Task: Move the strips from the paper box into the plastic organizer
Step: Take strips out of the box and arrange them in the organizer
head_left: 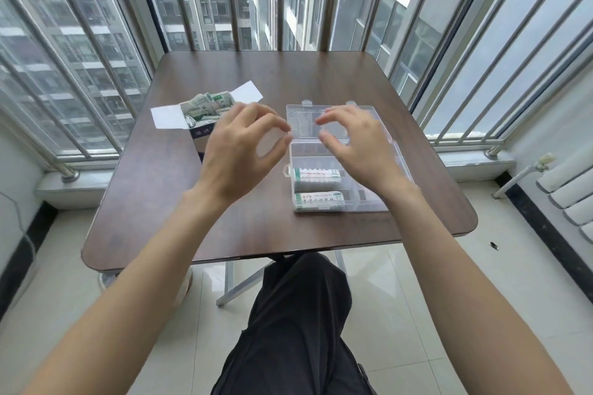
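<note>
Both hands, left hand (pixel 239 151) and right hand (pixel 359 144), hover empty, fingers loosely curled; organizer (pixel 378 202) lies lid-open mid-bench, ready for strips (pixel 205 104).

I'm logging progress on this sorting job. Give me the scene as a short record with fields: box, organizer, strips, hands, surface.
box: paper box, flaps open, strips piled inside, on the left of the table
organizer: plastic organizer, clear, lid open, right of the box
strips moved: two stacks of strips in the organizer's near left compartments
left hand: left hand above the table between box and organizer, fingers loosely curled, holds nothing
right hand: right hand over the organizer, fingers loosely curled, holds nothing
surface: dark wooden table
</note>
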A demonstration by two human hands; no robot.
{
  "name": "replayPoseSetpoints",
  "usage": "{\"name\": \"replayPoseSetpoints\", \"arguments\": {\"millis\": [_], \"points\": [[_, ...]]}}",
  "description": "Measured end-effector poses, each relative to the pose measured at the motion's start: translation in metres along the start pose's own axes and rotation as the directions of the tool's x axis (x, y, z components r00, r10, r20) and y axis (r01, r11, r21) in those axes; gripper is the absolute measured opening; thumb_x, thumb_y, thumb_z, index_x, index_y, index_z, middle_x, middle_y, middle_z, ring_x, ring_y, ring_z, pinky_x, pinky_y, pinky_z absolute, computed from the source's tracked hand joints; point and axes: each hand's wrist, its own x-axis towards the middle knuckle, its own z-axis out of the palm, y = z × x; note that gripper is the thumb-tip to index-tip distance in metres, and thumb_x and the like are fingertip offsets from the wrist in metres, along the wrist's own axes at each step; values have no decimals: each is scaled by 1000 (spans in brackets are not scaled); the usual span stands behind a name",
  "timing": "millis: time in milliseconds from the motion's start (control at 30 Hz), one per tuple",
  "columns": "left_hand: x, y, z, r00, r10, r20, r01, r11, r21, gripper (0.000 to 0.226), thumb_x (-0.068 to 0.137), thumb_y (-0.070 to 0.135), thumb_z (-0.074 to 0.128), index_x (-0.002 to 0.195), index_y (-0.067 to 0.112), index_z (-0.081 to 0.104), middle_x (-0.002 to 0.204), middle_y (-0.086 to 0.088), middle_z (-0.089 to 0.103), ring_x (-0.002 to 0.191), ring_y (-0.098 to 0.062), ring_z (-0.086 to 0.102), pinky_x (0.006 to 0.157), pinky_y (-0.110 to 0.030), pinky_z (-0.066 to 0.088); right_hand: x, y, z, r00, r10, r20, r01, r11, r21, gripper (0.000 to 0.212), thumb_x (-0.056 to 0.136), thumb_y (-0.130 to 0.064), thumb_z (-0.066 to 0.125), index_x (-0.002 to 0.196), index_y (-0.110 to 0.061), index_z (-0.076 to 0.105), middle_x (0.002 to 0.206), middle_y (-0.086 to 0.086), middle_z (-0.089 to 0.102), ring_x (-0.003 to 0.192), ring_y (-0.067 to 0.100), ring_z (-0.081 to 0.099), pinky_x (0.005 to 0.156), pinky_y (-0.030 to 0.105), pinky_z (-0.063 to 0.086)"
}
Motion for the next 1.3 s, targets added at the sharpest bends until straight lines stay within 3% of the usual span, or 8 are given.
{"name": "replayPoseSetpoints", "arguments": {"millis": [133, 233, 300, 333, 467, 767, 1167, 1300], "points": [[-4, -55, -41, 972, -230, 39, 217, 953, 212, 73, 73, 52, 65, 131, 12, 49, 131, -10, 51, 125, -28, 41, 106, -38, 27, 34, -42, 15, 979, -204, 22, 199, 970, 142, 27, 86, -13, 61, 113, -15, 63, 106, -1, 68, 98, 13, 61, 88, 25, 45], [-4, -88, -49, 802, -533, 271, 497, 846, 193, 108, 63, 56, 78, 146, 10, 26, 149, -13, 31, 139, -29, 24, 114, -41, 19, 69, -70, 31, 963, -235, 131, 224, 970, 97, 22, 87, -17, 60, 108, -16, 65, 97, -2, 71, 89, 12, 64, 85, 32, 50], [-6, -96, -52, 672, -631, 387, 643, 757, 117, 111, 62, 52, 81, 148, 11, 22, 150, -9, 31, 139, -23, 27, 111, -36, 24, 90, -90, 46, 941, -233, 245, 253, 966, -50, 19, 90, -24, 57, 106, -17, 66, 98, 0, 71, 92, 17, 64, 83, 35, 50], [-7, -98, -50, 658, -636, 403, 661, 744, 96, 105, 64, 49, 81, 146, 12, 27, 148, -7, 36, 136, -21, 32, 107, -32, 29, 98, -98, 53, 926, -230, 301, 290, 941, -175, 20, 92, -28, 57, 105, -17, 67, 100, 2, 70, 94, 20, 63, 81, 34, 50], [-10, -95, -47, 721, -618, 314, 630, 773, 74, 77, 66, 42, 82, 131, 15, 49, 129, -4, 56, 119, -20, 49, 89, -28, 37, 114, -120, 82, 871, -110, 480, 365, 798, -480, 32, 88, -36, 61, 108, -11, 65, 110, 10, 64, 101, 29, 61, 71, 31, 39], [-14, -91, -48, 738, -597, 314, 578, 800, 160, 86, 64, 57, 76, 134, 18, 45, 129, -3, 55, 120, -20, 49, 94, -32, 39, 118, -103, 82, 866, -143, 480, 272, 939, -212, 17, 88, -33, 62, 98, -21, 71, 105, -3, 65, 90, 18, 56, 68, 29, 41], [-17, -93, -42, 743, -588, 319, 566, 807, 171, 83, 64, 57, 76, 132, 19, 47, 123, -2, 57, 115, -21, 52, 93, -37, 42, 112, -94, 93, 833, -235, 501, 434, 839, -328, 17, 89, -30, 57, 100, -21, 67, 99, 2, 54, 98, 23, 55, 66, 30, 36], [-17, -96, -41, 723, -612, 319, 586, 789, 185, 86, 62, 60, 75, 133, 22, 46, 126, 1, 56, 118, -21, 51, 94, -40, 43, 114, -95, 84, 897, -201, 394, 289, 940, -179, 19, 96, -34, 48, 94, -17, 56, 99, 2, 55, 88, 21, 51, 69, 30, 34]]}}
